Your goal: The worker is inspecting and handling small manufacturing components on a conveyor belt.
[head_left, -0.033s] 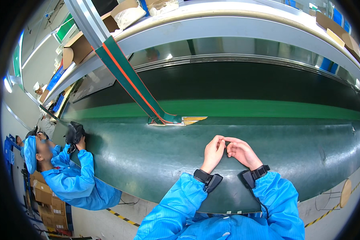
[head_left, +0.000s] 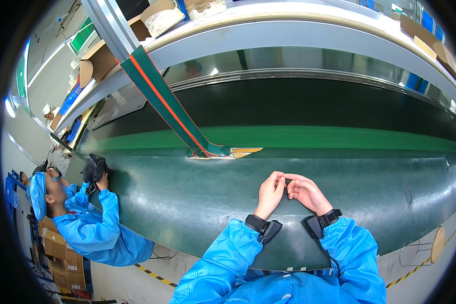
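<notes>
My left hand (head_left: 270,194) and my right hand (head_left: 308,194) meet at the fingertips over the green mat of the workbench (head_left: 187,187). The left fingers are curled close together beside the thumb, and no object shows in them. On the right hand, the index finger reaches across to the left fingertips while the others bend loosely; nothing shows in its palm. Each wrist wears a black strap with a dark box: a left wrist device (head_left: 265,227) and a right wrist device (head_left: 321,223).
Beyond my hands, a metal post with a green, orange-edged strip (head_left: 162,96) meets the bench. A raised shelf (head_left: 289,38) carries boxes and bags. At left, a blue-clad co-worker (head_left: 93,228) holds a black object (head_left: 95,168). A round stool (head_left: 437,244) stands at right.
</notes>
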`<state>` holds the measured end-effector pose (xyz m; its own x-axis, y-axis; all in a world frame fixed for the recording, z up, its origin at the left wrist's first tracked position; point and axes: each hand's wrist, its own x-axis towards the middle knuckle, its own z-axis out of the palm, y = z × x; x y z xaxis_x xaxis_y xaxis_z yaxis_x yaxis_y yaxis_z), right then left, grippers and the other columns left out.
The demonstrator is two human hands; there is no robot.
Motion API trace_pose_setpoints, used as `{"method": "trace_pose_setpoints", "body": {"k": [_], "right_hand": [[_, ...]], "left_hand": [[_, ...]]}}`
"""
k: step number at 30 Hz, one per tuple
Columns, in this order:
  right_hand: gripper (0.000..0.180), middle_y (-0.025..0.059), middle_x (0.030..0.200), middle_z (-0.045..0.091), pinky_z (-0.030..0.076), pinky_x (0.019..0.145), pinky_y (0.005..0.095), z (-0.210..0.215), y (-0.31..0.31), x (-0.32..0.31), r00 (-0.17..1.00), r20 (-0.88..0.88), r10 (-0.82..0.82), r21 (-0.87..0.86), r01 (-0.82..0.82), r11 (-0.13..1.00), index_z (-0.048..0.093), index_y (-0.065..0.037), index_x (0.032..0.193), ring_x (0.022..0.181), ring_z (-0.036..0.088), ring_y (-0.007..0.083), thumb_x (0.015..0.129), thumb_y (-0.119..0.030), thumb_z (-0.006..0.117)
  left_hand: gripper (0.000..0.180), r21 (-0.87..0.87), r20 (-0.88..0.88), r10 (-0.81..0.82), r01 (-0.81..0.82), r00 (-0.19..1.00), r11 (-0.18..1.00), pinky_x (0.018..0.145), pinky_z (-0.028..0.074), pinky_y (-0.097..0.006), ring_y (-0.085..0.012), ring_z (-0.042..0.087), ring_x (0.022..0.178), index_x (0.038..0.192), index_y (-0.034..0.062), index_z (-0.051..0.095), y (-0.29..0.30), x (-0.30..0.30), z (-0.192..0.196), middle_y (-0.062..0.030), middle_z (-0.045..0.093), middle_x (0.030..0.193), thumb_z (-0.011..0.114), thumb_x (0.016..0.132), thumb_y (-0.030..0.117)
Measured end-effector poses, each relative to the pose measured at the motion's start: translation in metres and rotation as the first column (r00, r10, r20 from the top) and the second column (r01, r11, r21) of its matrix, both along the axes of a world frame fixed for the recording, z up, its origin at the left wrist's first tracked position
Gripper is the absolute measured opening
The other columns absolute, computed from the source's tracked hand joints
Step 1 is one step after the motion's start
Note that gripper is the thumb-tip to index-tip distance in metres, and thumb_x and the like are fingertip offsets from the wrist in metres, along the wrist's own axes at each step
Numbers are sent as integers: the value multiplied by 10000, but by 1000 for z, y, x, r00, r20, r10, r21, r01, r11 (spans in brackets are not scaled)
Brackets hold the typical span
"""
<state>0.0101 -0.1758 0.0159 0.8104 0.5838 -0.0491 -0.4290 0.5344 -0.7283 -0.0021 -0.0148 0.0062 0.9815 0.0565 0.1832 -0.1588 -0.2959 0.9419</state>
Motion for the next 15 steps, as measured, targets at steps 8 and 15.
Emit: {"method": "trace_pose_setpoints", "body": {"k": [8, 15], "right_hand": [[400, 74, 881, 605, 458, 731, 283, -1, -1, 1, 1000, 8, 3, -3, -3, 1000, 506, 38, 1259, 814, 567, 150, 927, -185, 496], [402, 73, 886, 606, 458, 735, 281, -2, -1, 0, 1000, 8, 8, -2, -8, 1000, 504, 34, 1264, 818, 566, 148, 929, -187, 493]], "left_hand": [[142, 2, 3, 1, -1, 1000, 1000, 608, 467, -257, -98, 582, 664, 1012, 25, 576, -1, 1, 0, -42, 628, 733, 510, 938, 127], [139, 0, 8, 8, -8, 1000, 1000, 603, 465, -256, -93, 573, 655, 1007, 25, 576, 0, 1, -2, -37, 622, 726, 512, 937, 126]]}}
